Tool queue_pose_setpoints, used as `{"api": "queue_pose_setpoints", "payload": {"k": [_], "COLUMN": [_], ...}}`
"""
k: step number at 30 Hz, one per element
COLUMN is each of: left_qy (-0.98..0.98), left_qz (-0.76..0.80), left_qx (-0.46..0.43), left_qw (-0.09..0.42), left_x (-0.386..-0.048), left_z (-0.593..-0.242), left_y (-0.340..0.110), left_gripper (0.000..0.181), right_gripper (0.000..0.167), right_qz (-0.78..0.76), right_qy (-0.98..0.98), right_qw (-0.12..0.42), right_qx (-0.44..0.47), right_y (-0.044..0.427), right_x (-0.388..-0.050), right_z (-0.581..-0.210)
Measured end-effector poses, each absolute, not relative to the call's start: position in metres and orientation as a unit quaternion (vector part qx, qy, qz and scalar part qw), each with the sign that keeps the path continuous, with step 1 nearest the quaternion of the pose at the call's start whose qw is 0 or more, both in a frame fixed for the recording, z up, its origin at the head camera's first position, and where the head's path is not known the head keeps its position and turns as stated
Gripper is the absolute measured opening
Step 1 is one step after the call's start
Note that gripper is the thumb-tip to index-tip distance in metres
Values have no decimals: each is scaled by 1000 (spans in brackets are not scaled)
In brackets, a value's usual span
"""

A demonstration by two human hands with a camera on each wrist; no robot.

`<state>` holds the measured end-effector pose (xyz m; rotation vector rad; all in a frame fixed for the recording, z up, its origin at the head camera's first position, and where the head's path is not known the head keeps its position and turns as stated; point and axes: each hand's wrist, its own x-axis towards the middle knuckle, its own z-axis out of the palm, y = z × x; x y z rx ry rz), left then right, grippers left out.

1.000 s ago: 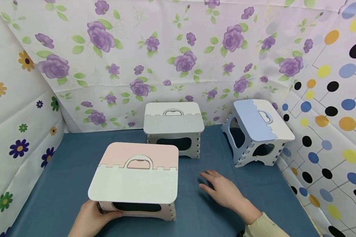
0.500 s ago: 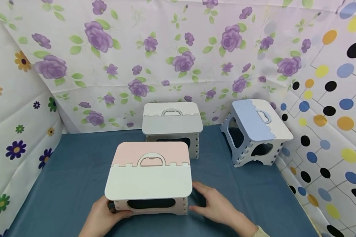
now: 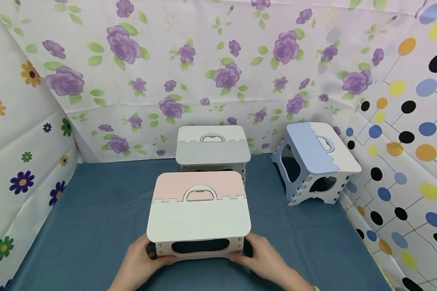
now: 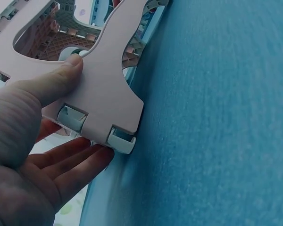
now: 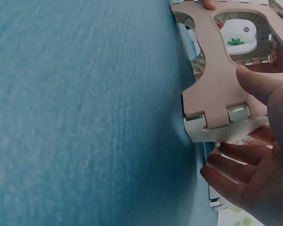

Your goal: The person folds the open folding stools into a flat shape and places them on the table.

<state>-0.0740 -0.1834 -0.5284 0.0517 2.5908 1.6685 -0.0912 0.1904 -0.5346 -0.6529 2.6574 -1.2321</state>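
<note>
A pink-and-white folding step stool (image 3: 199, 220) stands upright at the front of the blue cloth, its carry handle folded flat in the top. My left hand (image 3: 139, 260) grips its left front corner, low down. At the right front corner my right hand (image 3: 267, 258) holds it the same way. In the left wrist view the thumb lies on the pink front panel (image 4: 106, 89) and the fingers are round at the hinged side. The right wrist view has the right thumb on the same panel (image 5: 212, 92), with the fingers at the side edge.
Directly behind stands a grey-and-white folding stool (image 3: 213, 152), its lower part hidden by the pink one. A blue-and-white folding stool (image 3: 313, 151) stands angled at the back right. Patterned cloth walls (image 3: 200, 48) enclose the blue cloth (image 3: 105, 210) at the back and both sides.
The pink-and-white stool has shifted right, along with my left hand. My right hand has come in from the right and taken hold of the stool's right corner.
</note>
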Motion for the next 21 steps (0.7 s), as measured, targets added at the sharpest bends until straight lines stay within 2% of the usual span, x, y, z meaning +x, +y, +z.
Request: {"api": "queue_pose_setpoints", "payload": {"k": [11,17,21], "left_qy": [835,859,872], "left_qz": [548,508,483], "left_qx": [39,62,80], "left_qw": [23,-1,-16], "left_x": [-81,-83,-82], "left_z": [-533,-533,-532], "left_y": [-173,-167,-165], "left_gripper": [78,79,71], "right_gripper": [74,78,83], "right_qz": [-436,-436,-434], "right_qy": [881,887,891], "right_qw": [42,32,32], "right_qx": [-176,-147,-129], "right_y": [185,183,181], "right_x": [-93,-93,-93], "right_z": [-537,-538,-537]}}
